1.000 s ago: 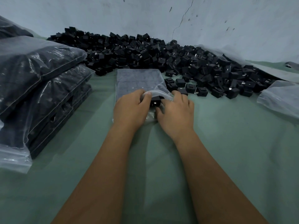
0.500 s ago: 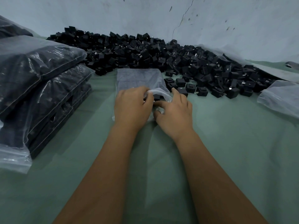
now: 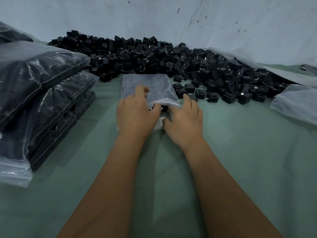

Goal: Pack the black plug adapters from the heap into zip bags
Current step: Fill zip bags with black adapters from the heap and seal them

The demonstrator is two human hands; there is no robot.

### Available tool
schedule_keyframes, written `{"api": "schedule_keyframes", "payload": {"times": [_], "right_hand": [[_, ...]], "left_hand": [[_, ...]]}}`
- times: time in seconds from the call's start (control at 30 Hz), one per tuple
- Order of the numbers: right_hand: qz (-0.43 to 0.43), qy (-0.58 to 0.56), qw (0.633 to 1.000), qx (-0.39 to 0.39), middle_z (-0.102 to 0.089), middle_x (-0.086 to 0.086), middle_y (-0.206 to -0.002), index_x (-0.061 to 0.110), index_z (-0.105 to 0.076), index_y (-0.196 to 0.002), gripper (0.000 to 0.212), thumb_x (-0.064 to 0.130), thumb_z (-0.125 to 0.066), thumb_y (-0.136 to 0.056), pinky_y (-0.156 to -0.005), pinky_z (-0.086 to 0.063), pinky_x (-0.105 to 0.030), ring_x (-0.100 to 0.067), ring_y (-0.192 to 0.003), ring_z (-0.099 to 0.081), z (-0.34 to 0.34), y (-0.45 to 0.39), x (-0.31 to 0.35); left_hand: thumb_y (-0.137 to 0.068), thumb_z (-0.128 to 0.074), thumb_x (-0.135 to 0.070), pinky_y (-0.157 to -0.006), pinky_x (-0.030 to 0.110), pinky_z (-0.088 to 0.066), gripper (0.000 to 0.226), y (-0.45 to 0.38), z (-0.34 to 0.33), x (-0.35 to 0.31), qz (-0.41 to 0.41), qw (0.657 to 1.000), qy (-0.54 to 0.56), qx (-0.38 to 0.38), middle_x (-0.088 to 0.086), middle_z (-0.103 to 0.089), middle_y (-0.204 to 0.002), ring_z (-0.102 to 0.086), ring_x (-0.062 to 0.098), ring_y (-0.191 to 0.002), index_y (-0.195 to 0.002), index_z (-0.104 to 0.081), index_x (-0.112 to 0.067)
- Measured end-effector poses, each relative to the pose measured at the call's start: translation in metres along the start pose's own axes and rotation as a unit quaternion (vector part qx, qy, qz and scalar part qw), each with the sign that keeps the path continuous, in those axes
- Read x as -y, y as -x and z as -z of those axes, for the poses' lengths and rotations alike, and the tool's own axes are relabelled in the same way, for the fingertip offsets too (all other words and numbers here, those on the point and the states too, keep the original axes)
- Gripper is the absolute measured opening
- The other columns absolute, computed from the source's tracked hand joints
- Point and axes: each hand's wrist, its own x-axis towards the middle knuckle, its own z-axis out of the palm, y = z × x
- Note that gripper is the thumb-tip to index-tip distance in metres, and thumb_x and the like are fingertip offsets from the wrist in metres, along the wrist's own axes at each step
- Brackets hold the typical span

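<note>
Green-covered bench (image 3: 240, 160), spread wide. Along its far edge against the wall, a long heap (image 3: 171, 62) of black plug adapters, loose ones spilling toward the middle. At the left edge, a stack of filled bags (image 3: 42, 86); at the right edge, empty bags (image 3: 296, 102). Mid-bench, just before the heap, the zip bag (image 3: 147, 85) now being filled, lying flat and packed nearly to its mouth. Left hand (image 3: 135, 114) resting on the bag, fingers now reaching farther over its top than half a second ago, thumb curled at the mouth's upper lip. Right hand (image 3: 185, 121) at the opening, fingers bent against the plastic; grip probably on the lower lip, though hard to tell. One adapter (image 3: 163, 109), outside the mouth a second ago, now mostly tucked inside. Likely the last piece, sealing next.
</note>
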Motion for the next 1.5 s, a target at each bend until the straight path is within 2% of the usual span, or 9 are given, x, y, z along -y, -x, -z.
{"api": "schedule_keyframes", "payload": {"times": [0.27,0.5,0.67,0.77,1.0,1.13,1.23,1.33,1.5], "right_hand": [[-0.015,0.011,0.998,0.066,-0.005,-0.011,-0.157,0.034,-0.051,-0.127,0.039,0.045,-0.035,-0.093,-0.109,-0.014,-0.045,-0.030,-0.138,-0.010,-0.007,-0.002,-0.005],[-0.018,-0.004,0.997,0.075,-0.009,-0.010,-0.156,0.032,-0.053,-0.126,0.038,0.043,-0.038,-0.093,-0.109,-0.016,-0.044,-0.029,-0.137,-0.014,-0.003,0.000,-0.003],[-0.023,-0.171,0.975,-0.143,-0.064,-0.006,-0.103,0.010,-0.070,-0.082,0.028,0.019,-0.044,-0.078,-0.086,-0.041,-0.037,-0.024,-0.093,-0.055,0.015,-0.004,-0.004],[-0.125,-0.277,0.927,-0.221,-0.056,0.002,-0.082,0.011,-0.060,-0.070,0.019,0.013,-0.042,-0.077,-0.074,-0.046,-0.044,-0.024,-0.078,-0.054,0.018,-0.006,-0.019],[-0.193,-0.240,0.950,0.053,-0.027,-0.001,-0.152,0.048,-0.047,-0.131,0.044,0.049,-0.024,-0.093,-0.111,-0.013,-0.038,-0.020,-0.139,-0.018,0.006,-0.020,-0.046],[-0.149,-0.154,0.972,0.092,-0.024,-0.001,-0.155,0.042,-0.040,-0.138,0.053,0.054,-0.013,-0.094,-0.113,-0.008,-0.041,-0.020,-0.142,-0.014,0.000,-0.019,-0.041],[-0.127,-0.204,0.971,-0.012,-0.063,0.012,-0.106,0.043,-0.065,-0.090,0.035,0.048,-0.031,-0.091,-0.100,-0.029,-0.040,-0.016,-0.108,-0.048,0.005,-0.017,-0.040],[-0.150,-0.311,0.929,-0.132,-0.047,0.012,-0.056,0.027,-0.047,-0.052,0.033,0.036,-0.042,-0.083,-0.076,-0.039,-0.036,-0.011,-0.063,-0.044,0.010,-0.014,-0.038],[-0.201,-0.291,0.935,-0.006,-0.042,0.007,-0.143,0.036,-0.046,-0.134,0.043,0.045,-0.035,-0.093,-0.110,-0.021,-0.039,-0.016,-0.134,-0.029,0.010,-0.020,-0.046]], "left_hand": [[-0.086,-0.056,-0.021,-0.065,0.037,-0.040,0.021,0.006,-0.011,-0.003,-0.059,0.985,-0.024,0.160,0.003,-0.066,-0.090,-0.058,0.027,-0.082,-0.104,-0.045,-0.020],[-0.088,-0.054,-0.017,-0.075,0.032,-0.032,0.023,0.006,-0.011,-0.001,-0.068,0.984,-0.013,0.163,-0.003,-0.064,-0.091,-0.058,0.024,-0.089,-0.111,-0.049,-0.019],[-0.094,-0.049,-0.021,-0.075,0.031,-0.028,0.015,0.005,-0.012,0.000,-0.051,0.985,0.008,0.163,-0.003,-0.063,-0.087,-0.057,0.025,-0.091,-0.110,-0.050,-0.019],[-0.093,-0.049,-0.022,-0.081,0.032,-0.031,0.019,0.005,-0.013,0.001,-0.038,0.987,0.012,0.158,0.002,-0.069,-0.104,-0.055,0.027,-0.101,-0.113,-0.051,-0.020],[-0.087,-0.051,-0.012,-0.098,0.034,-0.037,0.028,0.005,-0.014,0.000,-0.028,0.986,0.028,0.160,0.000,-0.067,-0.119,-0.056,0.023,-0.110,-0.115,-0.050,-0.019],[-0.086,-0.053,-0.012,-0.101,0.035,-0.036,0.029,0.005,-0.014,0.001,-0.034,0.987,0.029,0.157,0.000,-0.067,-0.119,-0.056,0.023,-0.111,-0.115,-0.050,-0.018],[-0.087,-0.053,-0.013,-0.104,0.036,-0.036,0.030,0.005,-0.014,0.001,-0.031,0.986,0.031,0.161,-0.001,-0.066,-0.120,-0.056,0.022,-0.113,-0.116,-0.050,-0.018],[-0.087,-0.053,-0.013,-0.105,0.037,-0.035,0.029,0.005,-0.013,0.000,-0.029,0.985,0.031,0.165,-0.001,-0.066,-0.121,-0.056,0.022,-0.113,-0.116,-0.050,-0.019],[-0.087,-0.054,-0.013,-0.105,0.037,-0.035,0.029,0.005,-0.012,0.000,-0.026,0.985,0.036,0.169,-0.002,-0.066,-0.119,-0.055,0.021,-0.112,-0.115,-0.050,-0.020]]}}
